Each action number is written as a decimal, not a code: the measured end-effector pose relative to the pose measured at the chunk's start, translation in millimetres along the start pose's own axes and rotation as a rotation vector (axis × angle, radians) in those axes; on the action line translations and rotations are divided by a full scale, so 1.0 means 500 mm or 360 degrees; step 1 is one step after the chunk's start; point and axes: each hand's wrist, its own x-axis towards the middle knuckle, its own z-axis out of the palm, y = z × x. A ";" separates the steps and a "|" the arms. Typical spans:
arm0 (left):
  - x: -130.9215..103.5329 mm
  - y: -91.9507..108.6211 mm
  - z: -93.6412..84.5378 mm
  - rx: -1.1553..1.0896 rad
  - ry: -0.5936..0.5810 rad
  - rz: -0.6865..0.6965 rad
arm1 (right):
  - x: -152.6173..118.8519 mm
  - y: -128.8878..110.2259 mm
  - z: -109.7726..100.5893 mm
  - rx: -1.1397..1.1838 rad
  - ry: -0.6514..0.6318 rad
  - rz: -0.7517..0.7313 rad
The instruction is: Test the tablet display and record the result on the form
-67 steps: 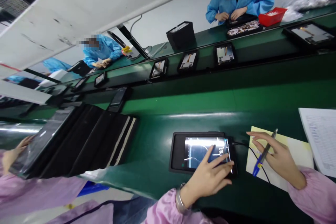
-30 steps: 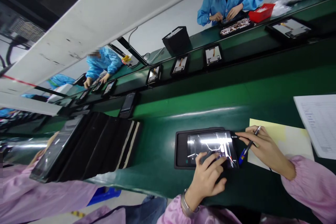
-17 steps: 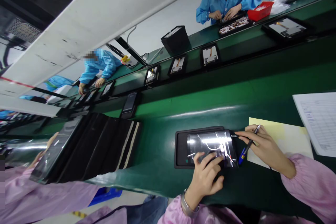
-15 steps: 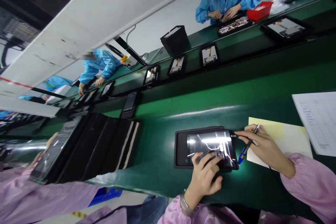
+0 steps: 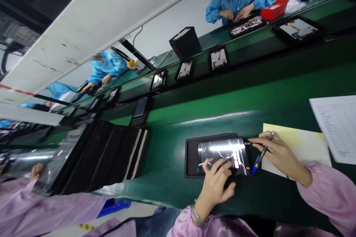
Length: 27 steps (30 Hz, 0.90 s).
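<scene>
A tablet with a glossy film-covered screen lies in a black foam tray on the green bench. My left hand is over its near edge, fingers spread, fingertips on the screen. At the tablet's right end my right hand pinches a small dark plug with a thin metal tip, which meets the tablet's edge. A dark cord shows below that wrist. Tucked between the same hand's fingers is a blue-and-black pen, slanting down towards the bench. Whether the tip is inserted I cannot tell.
Yellowish paper lies under my right hand, a printed form beyond it. To the left stands a row of black foam trays. Several trays with devices line the conveyor. Co-workers in blue sit opposite; one in pink is at left.
Trays on the conveyor have shifted slightly left. The hand of the co-worker in pink has moved down beside the foam trays. My own hands have barely moved.
</scene>
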 end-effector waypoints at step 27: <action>0.087 -0.045 0.004 0.0149 -0.0616 0.0150 | -0.004 0.027 -0.006 -0.0366 -0.0325 -0.0157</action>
